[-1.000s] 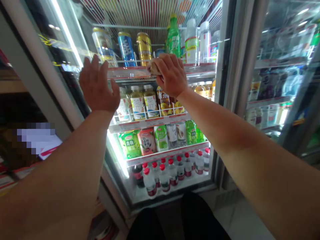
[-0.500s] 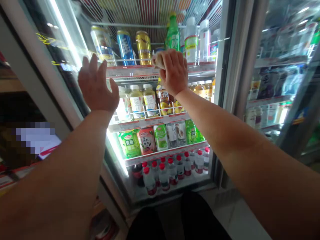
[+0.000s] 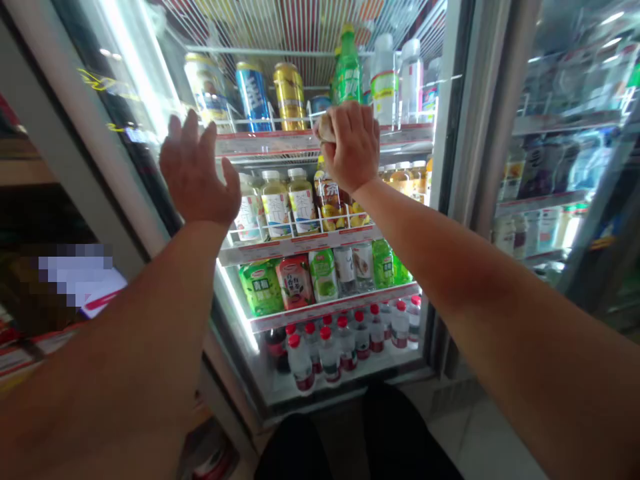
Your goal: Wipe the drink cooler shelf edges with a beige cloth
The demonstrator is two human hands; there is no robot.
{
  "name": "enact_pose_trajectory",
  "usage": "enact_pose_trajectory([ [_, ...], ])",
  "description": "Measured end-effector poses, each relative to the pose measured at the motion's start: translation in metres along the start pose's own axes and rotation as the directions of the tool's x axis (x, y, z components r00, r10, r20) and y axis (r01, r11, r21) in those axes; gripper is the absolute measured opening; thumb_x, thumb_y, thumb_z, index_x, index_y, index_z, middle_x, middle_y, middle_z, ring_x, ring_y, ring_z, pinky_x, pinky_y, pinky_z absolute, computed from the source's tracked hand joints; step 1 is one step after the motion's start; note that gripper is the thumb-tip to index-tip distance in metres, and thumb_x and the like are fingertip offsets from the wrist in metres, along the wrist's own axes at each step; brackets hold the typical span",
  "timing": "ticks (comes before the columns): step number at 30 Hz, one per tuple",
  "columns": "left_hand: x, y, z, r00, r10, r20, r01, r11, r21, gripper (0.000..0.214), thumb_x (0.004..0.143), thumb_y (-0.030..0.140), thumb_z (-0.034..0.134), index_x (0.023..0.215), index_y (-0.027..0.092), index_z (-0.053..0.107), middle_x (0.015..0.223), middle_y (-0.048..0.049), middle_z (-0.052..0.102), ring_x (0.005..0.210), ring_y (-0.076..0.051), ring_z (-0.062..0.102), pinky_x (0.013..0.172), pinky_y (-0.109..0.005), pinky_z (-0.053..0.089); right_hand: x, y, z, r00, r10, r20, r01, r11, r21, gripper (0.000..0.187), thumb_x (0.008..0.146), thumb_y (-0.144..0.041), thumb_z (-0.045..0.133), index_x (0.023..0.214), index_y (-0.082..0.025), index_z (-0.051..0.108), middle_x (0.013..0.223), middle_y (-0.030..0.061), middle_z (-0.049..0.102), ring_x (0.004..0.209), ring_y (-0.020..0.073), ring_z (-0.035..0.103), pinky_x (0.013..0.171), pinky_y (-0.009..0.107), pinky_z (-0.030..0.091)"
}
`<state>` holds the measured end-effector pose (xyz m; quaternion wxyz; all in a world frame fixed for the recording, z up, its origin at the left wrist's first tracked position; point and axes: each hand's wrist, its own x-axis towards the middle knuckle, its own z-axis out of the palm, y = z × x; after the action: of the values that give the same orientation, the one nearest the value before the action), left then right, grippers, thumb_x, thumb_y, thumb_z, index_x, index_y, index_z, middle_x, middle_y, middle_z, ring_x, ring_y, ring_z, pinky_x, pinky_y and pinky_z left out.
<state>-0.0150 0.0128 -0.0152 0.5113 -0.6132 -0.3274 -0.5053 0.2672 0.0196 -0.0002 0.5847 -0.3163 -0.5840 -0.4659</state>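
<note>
My right hand is closed round a small pale wad, maybe a cloth, and presses it against the front rail of the upper shelf in an open drinks cooler. My left hand is open with fingers spread, flat against the inside of the open glass door. Behind the rail stand three tall cans and a green bottle. Below it is a row of tea bottles.
Lower shelves hold green and pink cartons and several red-capped water bottles. A second cooler with a shut glass door stands to the right. A dark shelf unit is at the left. Tiled floor lies below.
My right hand with the wad has slid a little rightward along the shelf rail and turned more upright. My left hand has stayed on the door glass.
</note>
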Motion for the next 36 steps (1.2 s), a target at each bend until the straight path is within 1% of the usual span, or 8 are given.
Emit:
enact_pose_trajectory([
  [4, -0.0004, -0.0004, 0.0001, 1.0, 0.009, -0.006, -0.009, 1.0, -0.001, 0.067, 0.082, 0.016, 0.056, 0.148, 0.013, 0.046, 0.158, -0.0102, 0.037, 0.148, -0.031, 0.027, 0.12, -0.052, 0.026, -0.0022, -0.0016, -0.0073, 0.97, -0.172, 0.173, 0.168, 0.985, 0.034, 0.034, 0.091, -0.03, 0.04, 0.12, -0.023, 0.058, 0.122, 0.0082, 0.059, 0.122, 0.0293, 0.054, 0.1, 0.05, 0.048],
  [6, -0.0004, -0.0007, 0.0002, 1.0, 0.008, -0.006, -0.008, 1.0, -0.004, 0.068, 0.081, 0.016, 0.056, 0.148, 0.013, 0.045, 0.158, -0.0098, 0.036, 0.149, -0.03, 0.027, 0.12, -0.052, 0.025, -0.002, -0.0019, -0.0086, 0.96, -0.195, 0.201, 0.188, 0.981, 0.057, 0.038, 0.093, -0.029, 0.039, 0.128, -0.024, 0.053, 0.129, 0.0077, 0.056, 0.125, 0.0283, 0.052, 0.102, 0.049, 0.047],
  [12, -0.0004, -0.0013, 0.0, 1.0, 0.0, 0.015, 0.0, 1.0, -0.003, 0.068, 0.082, 0.017, 0.055, 0.149, 0.012, 0.044, 0.159, -0.0103, 0.035, 0.149, -0.03, 0.025, 0.12, -0.052, 0.024, -0.0019, 0.0, -0.0005, 0.998, -0.054, 0.035, 0.053, 0.998, 0.04, 0.039, 0.093, -0.029, 0.036, 0.126, -0.022, 0.055, 0.125, 0.0103, 0.058, 0.121, 0.0307, 0.055, 0.099, 0.053, 0.047],
  [18, -0.0008, -0.0022, 0.0018, 0.999, -0.024, 0.033, 0.024, 1.0, -0.002, 0.068, 0.082, 0.018, 0.054, 0.149, 0.013, 0.043, 0.16, -0.0084, 0.033, 0.15, -0.029, 0.023, 0.121, -0.051, 0.022, -0.0033, -0.001, -0.0047, 0.972, -0.189, 0.14, 0.185, 0.982, 0.044, 0.033, 0.091, -0.028, 0.043, 0.12, -0.024, 0.057, 0.12, 0.0081, 0.059, 0.118, 0.0288, 0.055, 0.099, 0.049, 0.048],
  [24, -0.0001, 0.0029, -0.002, 0.998, -0.051, 0.03, 0.052, 0.998, -0.04, 0.067, 0.081, 0.019, 0.056, 0.147, 0.014, 0.046, 0.159, -0.0076, 0.035, 0.15, -0.028, 0.024, 0.122, -0.049, 0.021, -0.0034, -0.0001, -0.0003, 0.999, -0.035, 0.013, 0.034, 0.999, 0.03, 0.037, 0.091, -0.029, 0.04, 0.122, -0.022, 0.057, 0.122, 0.0106, 0.058, 0.117, 0.0308, 0.056, 0.098, 0.052, 0.048],
  [30, 0.0004, 0.0061, -0.0059, 0.995, -0.076, 0.061, 0.081, 0.992, -0.097, 0.066, 0.083, 0.022, 0.058, 0.148, 0.016, 0.044, 0.16, -0.0065, 0.032, 0.151, -0.028, 0.021, 0.123, -0.052, 0.017, -0.0042, -0.0038, -0.0097, 0.974, -0.147, 0.174, 0.146, 0.989, 0.019, 0.037, 0.09, -0.032, 0.042, 0.122, -0.025, 0.059, 0.125, 0.0079, 0.06, 0.119, 0.0287, 0.054, 0.101, 0.049, 0.047],
  [32, 0.0003, 0.0055, -0.0054, 0.995, -0.077, 0.066, 0.084, 0.991, -0.101, 0.066, 0.084, 0.023, 0.058, 0.148, 0.016, 0.043, 0.16, -0.0063, 0.032, 0.151, -0.028, 0.02, 0.123, -0.051, 0.016, -0.0035, -0.0033, -0.0094, 0.979, -0.148, 0.143, 0.144, 0.989, 0.038, 0.04, 0.092, -0.031, 0.04, 0.128, -0.026, 0.056, 0.13, 0.0076, 0.058, 0.122, 0.0281, 0.053, 0.103, 0.048, 0.046],
  [36, 0.0001, 0.0054, -0.005, 0.994, -0.083, 0.075, 0.09, 0.991, -0.101, 0.066, 0.085, 0.023, 0.058, 0.149, 0.015, 0.043, 0.16, -0.0078, 0.031, 0.151, -0.028, 0.019, 0.124, -0.049, 0.015, -0.003, -0.0015, -0.0038, 1.0, -0.021, 0.017, 0.02, 0.999, 0.038, 0.038, 0.091, -0.031, 0.04, 0.124, -0.024, 0.058, 0.128, 0.0105, 0.059, 0.122, 0.0304, 0.054, 0.101, 0.05, 0.046],
])
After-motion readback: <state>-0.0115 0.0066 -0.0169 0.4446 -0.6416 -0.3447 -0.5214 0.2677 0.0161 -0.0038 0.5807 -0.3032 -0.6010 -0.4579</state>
